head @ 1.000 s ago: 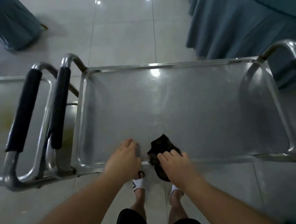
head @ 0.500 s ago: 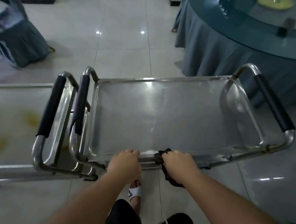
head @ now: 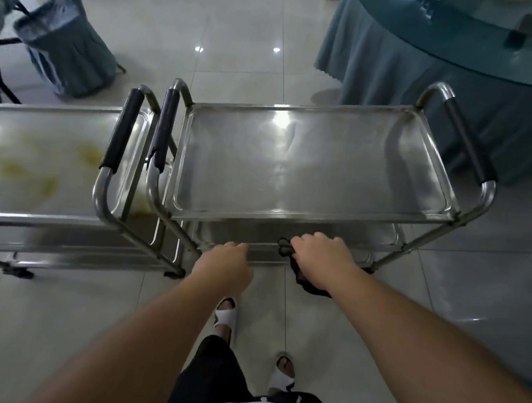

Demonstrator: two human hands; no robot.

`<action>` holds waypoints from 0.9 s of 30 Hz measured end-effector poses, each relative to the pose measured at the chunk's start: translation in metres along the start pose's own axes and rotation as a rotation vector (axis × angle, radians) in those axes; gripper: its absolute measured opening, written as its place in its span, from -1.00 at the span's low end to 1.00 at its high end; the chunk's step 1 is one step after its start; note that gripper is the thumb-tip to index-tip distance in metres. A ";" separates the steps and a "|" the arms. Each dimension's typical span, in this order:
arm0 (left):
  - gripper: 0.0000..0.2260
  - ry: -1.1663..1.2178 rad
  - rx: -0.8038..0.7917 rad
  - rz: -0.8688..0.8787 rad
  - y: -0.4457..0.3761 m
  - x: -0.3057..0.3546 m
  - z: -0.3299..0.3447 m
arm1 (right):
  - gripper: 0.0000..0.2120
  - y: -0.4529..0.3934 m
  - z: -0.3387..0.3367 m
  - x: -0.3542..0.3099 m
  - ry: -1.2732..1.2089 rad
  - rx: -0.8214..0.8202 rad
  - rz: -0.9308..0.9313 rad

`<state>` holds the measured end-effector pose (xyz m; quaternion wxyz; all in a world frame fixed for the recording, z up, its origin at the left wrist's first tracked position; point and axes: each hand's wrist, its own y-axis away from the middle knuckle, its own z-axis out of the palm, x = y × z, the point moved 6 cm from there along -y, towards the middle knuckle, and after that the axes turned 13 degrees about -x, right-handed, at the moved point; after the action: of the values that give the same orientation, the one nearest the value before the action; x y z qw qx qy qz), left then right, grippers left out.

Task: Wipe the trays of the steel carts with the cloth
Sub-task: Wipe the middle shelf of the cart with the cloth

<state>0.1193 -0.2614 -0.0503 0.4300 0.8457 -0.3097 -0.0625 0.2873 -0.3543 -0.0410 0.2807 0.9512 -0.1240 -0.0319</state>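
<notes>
Two steel carts stand side by side. The right cart's top tray looks shiny, and its lower tray shows beneath the front edge. The left cart's top tray carries yellowish stains. My right hand grips a dark cloth at the lower tray's near rim, with part of the cloth hanging below my wrist. My left hand is at the same rim further left, its fingers curled over the edge and the fingertips hidden.
Black-padded handles of both carts nearly touch between the trays. Behind the right cart stands a round table with a blue skirt. A covered chair is at the back left. My feet in white sandals stand on glossy floor tiles.
The view has pulled back and risen. Both hands have dropped from the top tray's front rim to the lower tray's rim. The cloth stays in my right hand.
</notes>
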 end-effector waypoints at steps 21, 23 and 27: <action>-0.51 0.110 -0.115 -0.025 -0.009 -0.184 0.078 | -0.74 -0.063 0.069 -0.166 -0.147 -0.179 0.080; -0.51 0.108 -0.122 -0.043 -0.016 -0.192 0.083 | -0.78 -0.069 0.077 -0.170 -0.156 -0.178 0.073; -0.51 0.123 -0.128 -0.068 -0.033 -0.198 0.087 | -0.76 -0.086 0.085 -0.168 -0.204 -0.175 0.052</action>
<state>-0.0559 -0.1928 -0.1613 0.4990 0.8288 -0.2491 -0.0446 0.1323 -0.2865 -0.1610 0.3492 0.9115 -0.1731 -0.1317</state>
